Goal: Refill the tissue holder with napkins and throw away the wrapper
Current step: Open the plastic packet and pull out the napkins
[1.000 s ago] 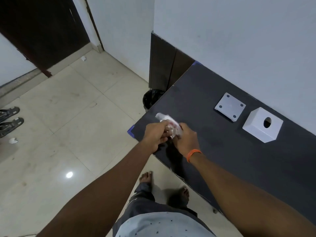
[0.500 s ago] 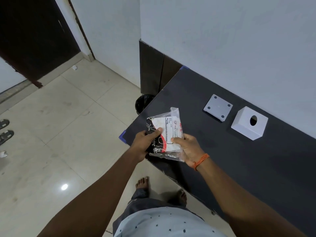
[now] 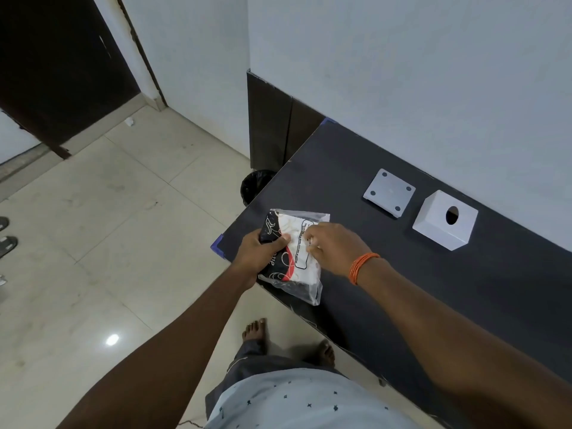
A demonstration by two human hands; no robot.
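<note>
A napkin pack [image 3: 295,258] in clear plastic wrapper with black, red and white print is held above the near left corner of the dark table [image 3: 433,289]. My left hand [image 3: 260,253] grips its left side. My right hand [image 3: 332,246], with an orange band at the wrist, pinches the wrapper on top of the pack. The white cube tissue holder cover [image 3: 444,219] with a round hole stands at the table's back, and its flat grey base plate [image 3: 389,191] lies just left of it.
A black waste bin [image 3: 255,185] stands on the floor beside the table's left end, partly hidden by the table. A dark wall panel [image 3: 275,125] rises behind it. Sandals [image 3: 6,239] lie at the far left on the tiled floor. My bare feet are below the table edge.
The pack went from bunched between both hands to held flat, print side up. My right hand has shifted from the pack's right edge onto its top, pinching the wrapper.
</note>
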